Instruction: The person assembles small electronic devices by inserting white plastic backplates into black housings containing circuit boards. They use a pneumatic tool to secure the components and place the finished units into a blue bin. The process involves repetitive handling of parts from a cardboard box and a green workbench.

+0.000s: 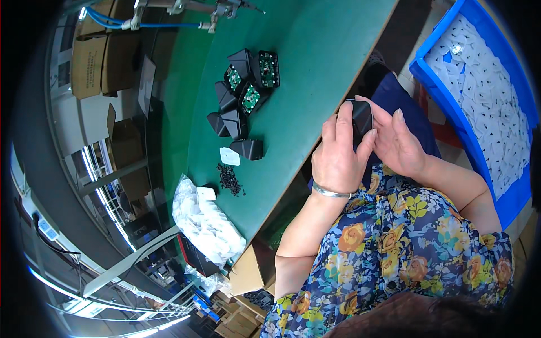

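Note:
A small black plastic housing is held between my two hands, just off the near edge of the green table. My left hand, with a metal bracelet at its wrist, grips the housing from the left, fingers over it and thumb against its near side. On the other side, my right hand holds it with fingers and thumb at its right edge. The underside of the housing is hidden. On the table lie several more black housings, some with a green circuit board showing.
A white flat piece lies by a pile of small black parts on the green table. Nearer stands a clear bag of white pieces. At right, a blue bin holds many white pieces. A metal fixture with blue hoses overhangs the far end.

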A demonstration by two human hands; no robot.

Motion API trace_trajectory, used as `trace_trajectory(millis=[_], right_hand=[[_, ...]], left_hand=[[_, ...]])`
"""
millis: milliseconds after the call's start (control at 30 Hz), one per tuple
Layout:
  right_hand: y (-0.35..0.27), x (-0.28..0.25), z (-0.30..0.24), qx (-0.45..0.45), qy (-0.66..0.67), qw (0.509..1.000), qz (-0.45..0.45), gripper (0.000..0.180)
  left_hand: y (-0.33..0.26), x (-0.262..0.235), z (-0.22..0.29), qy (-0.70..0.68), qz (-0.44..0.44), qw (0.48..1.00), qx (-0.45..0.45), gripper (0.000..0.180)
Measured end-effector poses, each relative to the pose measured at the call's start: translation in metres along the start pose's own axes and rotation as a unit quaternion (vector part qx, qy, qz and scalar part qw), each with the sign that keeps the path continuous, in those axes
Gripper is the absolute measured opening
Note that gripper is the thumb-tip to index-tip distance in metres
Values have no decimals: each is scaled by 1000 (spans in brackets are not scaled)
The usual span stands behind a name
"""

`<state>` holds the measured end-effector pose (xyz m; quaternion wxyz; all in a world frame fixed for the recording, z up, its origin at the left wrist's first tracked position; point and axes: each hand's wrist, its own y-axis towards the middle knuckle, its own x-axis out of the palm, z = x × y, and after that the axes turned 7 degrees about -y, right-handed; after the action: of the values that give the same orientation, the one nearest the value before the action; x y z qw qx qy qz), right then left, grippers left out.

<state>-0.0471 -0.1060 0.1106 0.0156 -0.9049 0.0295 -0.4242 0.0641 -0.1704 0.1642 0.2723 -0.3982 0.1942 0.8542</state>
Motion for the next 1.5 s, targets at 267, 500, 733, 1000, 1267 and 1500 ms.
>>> trace_trajectory(millis=[267, 500, 733, 1000, 1267, 1500], right_hand=[[-7, -11, 6, -21, -71, 996, -40, 83], [-8, -17, -1, -69, -264, 959, -70, 65], [15, 11, -11, -251, -649, 717, -37, 43], [25, 26, -9, -266, -683, 676, -78, 44], [110, 67, -108, -383, -514, 767, -27, 54], [251, 190, -180, -267, -526, 796, -132, 55]], left_hand=[[-4, 11, -10, -20, -28, 999, 18, 67], [-8, 13, -22, -213, 0, 976, -40, 82], [-17, -1, -35, -670, -14, 736, -99, 83], [-21, 13, -45, -615, 109, 779, -64, 43], [-27, -5, -49, -671, 77, 732, -93, 40], [-43, -34, -66, -716, 37, 675, -173, 39]])
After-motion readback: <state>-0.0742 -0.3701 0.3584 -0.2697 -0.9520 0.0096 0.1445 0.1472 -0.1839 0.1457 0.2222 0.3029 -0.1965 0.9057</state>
